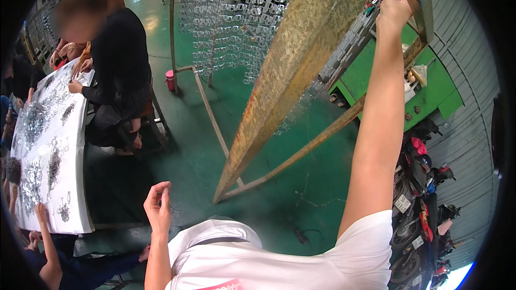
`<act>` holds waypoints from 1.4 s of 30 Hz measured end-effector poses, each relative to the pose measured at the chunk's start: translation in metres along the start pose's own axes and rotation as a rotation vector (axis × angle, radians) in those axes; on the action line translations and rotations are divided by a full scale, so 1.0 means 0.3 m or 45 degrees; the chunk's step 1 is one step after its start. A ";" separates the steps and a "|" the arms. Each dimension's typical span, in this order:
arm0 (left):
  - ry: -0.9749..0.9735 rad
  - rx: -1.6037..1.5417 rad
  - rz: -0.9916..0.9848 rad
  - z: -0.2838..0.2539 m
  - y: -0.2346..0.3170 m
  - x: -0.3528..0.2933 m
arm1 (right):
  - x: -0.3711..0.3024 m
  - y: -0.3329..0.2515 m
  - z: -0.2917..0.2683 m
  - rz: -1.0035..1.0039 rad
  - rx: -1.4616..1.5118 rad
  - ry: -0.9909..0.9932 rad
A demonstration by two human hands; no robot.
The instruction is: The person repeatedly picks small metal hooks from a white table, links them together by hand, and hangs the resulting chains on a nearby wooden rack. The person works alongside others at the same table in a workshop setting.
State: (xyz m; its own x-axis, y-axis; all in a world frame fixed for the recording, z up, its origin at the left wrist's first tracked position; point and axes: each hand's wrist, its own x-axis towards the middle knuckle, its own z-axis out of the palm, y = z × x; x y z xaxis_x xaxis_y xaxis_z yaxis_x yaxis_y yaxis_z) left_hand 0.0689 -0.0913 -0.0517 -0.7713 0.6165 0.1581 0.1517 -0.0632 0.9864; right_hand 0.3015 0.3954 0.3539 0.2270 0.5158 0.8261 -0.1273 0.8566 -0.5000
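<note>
My right arm stretches up high, and my right hand [394,6] is closed in a pinch next to the top of a rusty, yellowish metal frame [290,70]. Whatever lies between its fingertips is too small or hidden to make out. Lower down, in front of my body at the left, my left hand [157,209] hovers with curled fingers and the thumb up beside them. Its inner side is turned from view, so any small thing in it is hidden. Beyond the frame hang many rows of shiny, buckle-shaped metal pieces [236,13].
At left, several people sit around a white-covered table [78,182] strewn with small metal parts; one person in black [121,53] is nearest. A pink container [170,80] stands on the green floor. To the right are a green table [435,94] and parked motorbikes [424,198] along the corrugated wall.
</note>
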 end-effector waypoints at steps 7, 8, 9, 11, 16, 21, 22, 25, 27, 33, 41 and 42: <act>0.004 0.009 -0.010 0.013 -0.013 0.013 | 0.010 0.016 0.007 -0.182 -0.056 -0.078; -0.006 0.005 0.005 0.011 -0.013 0.012 | -0.005 0.000 0.014 -0.232 -0.043 -0.105; -0.023 0.022 0.005 0.008 -0.012 0.015 | -0.031 -0.017 0.016 -0.272 -0.034 -0.132; -0.038 0.037 -0.033 0.003 -0.013 0.012 | -0.091 -0.060 0.035 -0.187 -0.158 -0.076; -0.040 0.063 -0.035 -0.006 -0.033 0.029 | -0.295 -0.152 0.034 -0.159 -0.184 0.028; -0.055 0.128 -0.068 -0.039 -0.124 0.046 | -0.752 -0.093 -0.126 -0.019 0.259 0.165; -0.065 0.167 -0.078 -0.050 -0.145 0.044 | -0.865 -0.060 -0.166 0.055 0.299 0.178; -0.073 0.267 -0.124 -0.093 -0.189 0.035 | -1.225 0.092 -0.275 0.365 0.081 0.287; -0.070 0.306 -0.117 -0.116 -0.202 0.034 | -1.458 0.219 -0.348 0.656 -0.157 0.340; -0.065 0.383 -0.145 -0.132 -0.200 0.045 | -1.873 0.508 -0.496 1.039 -0.878 -0.128; -0.076 0.413 -0.146 -0.098 -0.194 0.024 | -1.931 0.681 -0.417 1.045 -0.864 -0.182; -0.061 0.445 -0.175 -0.096 -0.192 0.022 | -1.940 0.696 -0.410 1.016 -0.855 -0.157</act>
State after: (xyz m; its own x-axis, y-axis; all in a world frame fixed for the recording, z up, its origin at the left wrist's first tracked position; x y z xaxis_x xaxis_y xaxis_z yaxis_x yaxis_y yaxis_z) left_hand 0.0373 -0.1061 -0.1062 -0.7707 0.6370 0.0148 0.2569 0.2893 0.9221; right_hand 0.2618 0.2729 -0.2632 0.2082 0.9584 0.1953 0.3738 0.1065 -0.9214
